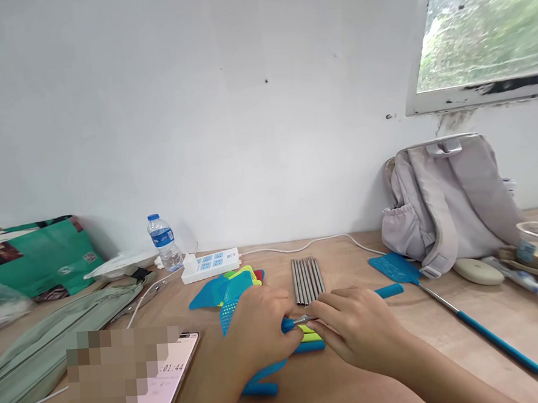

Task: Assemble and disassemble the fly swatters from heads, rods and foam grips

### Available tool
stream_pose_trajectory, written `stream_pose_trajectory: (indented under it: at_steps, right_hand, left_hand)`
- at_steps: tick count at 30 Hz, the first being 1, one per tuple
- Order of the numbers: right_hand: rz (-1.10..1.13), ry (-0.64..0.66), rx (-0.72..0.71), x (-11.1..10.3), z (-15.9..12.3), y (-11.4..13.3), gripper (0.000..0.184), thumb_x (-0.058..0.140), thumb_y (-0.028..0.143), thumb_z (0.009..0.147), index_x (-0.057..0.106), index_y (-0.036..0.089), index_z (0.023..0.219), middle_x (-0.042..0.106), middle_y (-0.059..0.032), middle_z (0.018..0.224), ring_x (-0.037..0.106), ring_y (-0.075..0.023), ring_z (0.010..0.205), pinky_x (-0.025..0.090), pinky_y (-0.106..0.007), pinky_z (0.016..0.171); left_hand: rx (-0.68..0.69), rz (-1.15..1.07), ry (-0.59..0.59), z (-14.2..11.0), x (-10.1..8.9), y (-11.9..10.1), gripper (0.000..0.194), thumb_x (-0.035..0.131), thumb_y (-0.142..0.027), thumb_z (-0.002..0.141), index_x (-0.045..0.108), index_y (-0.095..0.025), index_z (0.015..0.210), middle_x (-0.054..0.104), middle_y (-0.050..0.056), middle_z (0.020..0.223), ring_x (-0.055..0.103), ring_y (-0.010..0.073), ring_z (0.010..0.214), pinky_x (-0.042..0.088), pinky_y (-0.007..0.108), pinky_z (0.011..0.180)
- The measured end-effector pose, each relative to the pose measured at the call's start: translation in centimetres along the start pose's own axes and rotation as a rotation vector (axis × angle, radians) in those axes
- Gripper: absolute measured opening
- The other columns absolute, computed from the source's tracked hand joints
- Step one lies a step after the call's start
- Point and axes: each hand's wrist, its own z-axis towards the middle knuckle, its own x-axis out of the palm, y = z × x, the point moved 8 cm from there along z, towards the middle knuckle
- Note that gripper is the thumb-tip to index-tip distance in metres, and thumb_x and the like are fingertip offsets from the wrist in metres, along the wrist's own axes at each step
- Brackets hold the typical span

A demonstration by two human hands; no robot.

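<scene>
My left hand [265,323] is closed around the neck of a blue perforated fly swatter head [228,313]. Between my hands a thin metal rod [303,319] meets that blue neck, and my right hand [354,327] pinches it. A blue handle grip [390,291] sticks out beyond my right hand, in line with the rod. Behind my hands lies a row of several metal rods [308,281]. Blue, yellow and red swatter heads [211,292] are piled at the left. Yellow and blue grips [312,346] lie below my hands, partly hidden.
A complete blue fly swatter [500,342] lies at the right, before a grey backpack [451,196]. A power strip [211,264], a water bottle [164,241] and a phone [179,371] are at the left. A white cable [308,244] runs along the wall.
</scene>
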Motion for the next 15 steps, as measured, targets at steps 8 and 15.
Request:
stream_pose_trajectory:
  at_steps: [8,15]
  right_hand:
    - [-0.161,-0.074,-0.010,0.2,-0.1,1.2,0.010,0.046,0.023,0.086,0.051,0.021,0.078,0.057,0.0037,0.059,0.046,-0.0141,0.048,0.016,-0.029,0.048]
    - [-0.114,-0.049,0.023,0.7,0.0,-0.8,0.023,0.041,0.031,0.090,0.053,0.019,0.074,0.058,0.0018,0.059,0.050,-0.0126,0.051,0.020,-0.027,0.048]
  left_hand:
    - [0.027,0.024,-0.067,-0.1,0.3,0.0,0.013,0.053,-0.021,0.065,0.048,-0.018,0.053,0.053,-0.003,0.056,0.044,0.0128,0.056,0.024,0.029,0.054]
    - [0.019,0.011,-0.272,-0.8,-2.8,0.9,0.027,0.060,-0.036,0.068,0.060,-0.023,0.092,0.059,0.004,0.101,0.051,0.0253,0.096,0.036,0.042,0.087]
